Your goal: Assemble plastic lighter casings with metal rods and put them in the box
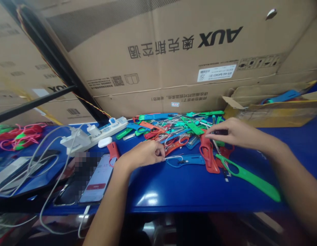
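My left hand point(145, 152) is closed in a pinch at the near left side of the pile, on a thin white wire that runs toward a blue plastic handle piece point(192, 160). At the pile's right side my right hand point(226, 131) has its thumb and fingers apart around the top of a red handle piece point(206, 153); whether it grips the piece is unclear. Beside that lies a long green handle piece point(255, 179), pointing toward the front right. Red, green, blue and metal lighter-like parts are heaped point(171, 128) behind both hands.
A power strip point(107, 131) with plugs and white cables lies to the left, near two phones point(97, 181). Cardboard point(160, 68) stands behind the blue table point(158, 198). An open carton point(276, 111) with parts sits at the back right.
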Demonstrator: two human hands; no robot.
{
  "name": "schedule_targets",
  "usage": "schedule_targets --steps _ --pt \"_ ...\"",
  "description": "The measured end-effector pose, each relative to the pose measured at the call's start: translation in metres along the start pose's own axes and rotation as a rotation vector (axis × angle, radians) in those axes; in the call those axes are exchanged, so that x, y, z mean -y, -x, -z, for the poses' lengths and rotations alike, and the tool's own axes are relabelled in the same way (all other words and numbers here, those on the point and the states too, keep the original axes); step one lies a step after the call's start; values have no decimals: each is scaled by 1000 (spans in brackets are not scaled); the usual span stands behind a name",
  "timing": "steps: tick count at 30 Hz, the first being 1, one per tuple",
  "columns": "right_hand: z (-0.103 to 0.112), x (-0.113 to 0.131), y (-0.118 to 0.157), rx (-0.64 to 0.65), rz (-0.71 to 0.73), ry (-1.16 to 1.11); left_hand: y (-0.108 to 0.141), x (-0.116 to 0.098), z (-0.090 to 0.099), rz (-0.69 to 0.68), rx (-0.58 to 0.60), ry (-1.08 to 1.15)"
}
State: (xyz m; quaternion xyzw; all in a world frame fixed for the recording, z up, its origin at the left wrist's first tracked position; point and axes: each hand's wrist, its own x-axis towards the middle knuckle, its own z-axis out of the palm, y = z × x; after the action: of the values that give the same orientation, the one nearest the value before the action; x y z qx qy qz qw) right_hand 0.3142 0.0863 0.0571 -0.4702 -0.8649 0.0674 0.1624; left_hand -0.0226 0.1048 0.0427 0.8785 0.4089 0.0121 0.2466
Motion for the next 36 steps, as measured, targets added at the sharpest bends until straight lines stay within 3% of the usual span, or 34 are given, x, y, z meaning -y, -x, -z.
schedule_targets --steps 5,12,19,24,28,32,36 --pt "-4 -24 -2 48 -102 65 -1 3 -1 -6 16 53" --pt "-4 -37 -3 50 -181 101 -4 6 -1 -11 29 168" --pt "-2 -52 0 48 -264 152 -8 4 3 -68 -263 8" --pt "1 -59 5 162 -306 145 -13 7 1 -80 -352 -142" --pt "-8 -52 0 70 -275 175 -20 9 -9 -188 -422 -175" --pt "-18 -54 -4 -98 -318 361 -27 17 -19 -289 -380 -193" --pt "-22 -62 -3 -142 -396 398 -29 26 -20 -223 -354 -186"
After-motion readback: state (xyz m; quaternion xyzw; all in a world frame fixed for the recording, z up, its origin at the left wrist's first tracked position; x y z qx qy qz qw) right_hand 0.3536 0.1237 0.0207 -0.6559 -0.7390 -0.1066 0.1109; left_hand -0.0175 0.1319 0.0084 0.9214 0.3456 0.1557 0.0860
